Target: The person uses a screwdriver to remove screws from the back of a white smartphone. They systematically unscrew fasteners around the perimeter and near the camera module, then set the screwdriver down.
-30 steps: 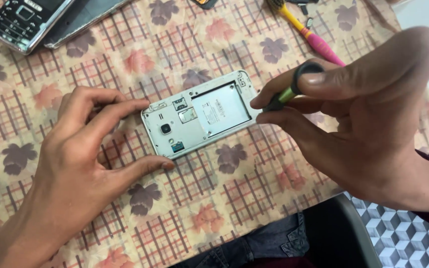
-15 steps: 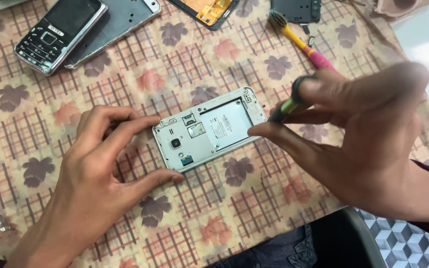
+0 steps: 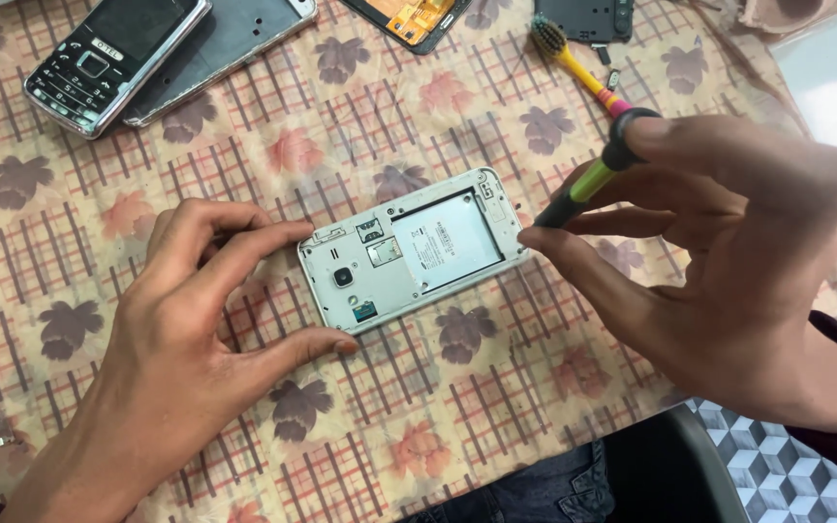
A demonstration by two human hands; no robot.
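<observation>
The opened phone (image 3: 411, 249) lies with its back up and its cover off, near the middle of the counter (image 3: 496, 416), on a cloth with a leaf and check pattern. The left hand (image 3: 181, 334) pinches it at its camera end, the thumb below and the fingers above, so it cannot turn. The right hand (image 3: 728, 261) is pressed together around a small screwdriver (image 3: 593, 179) with a green and black handle, and one finger rests on the cap. The tip stands at the right edge of the phone; probably it sits in a screw, but a fingertip hides this place. To do this well, the tool should stay upright with light pressure from the cap, and the left hand should keep the frame flat. Further away lie a keypad phone (image 3: 113, 53), a toothbrush (image 3: 578, 63) and loose parts.
</observation>
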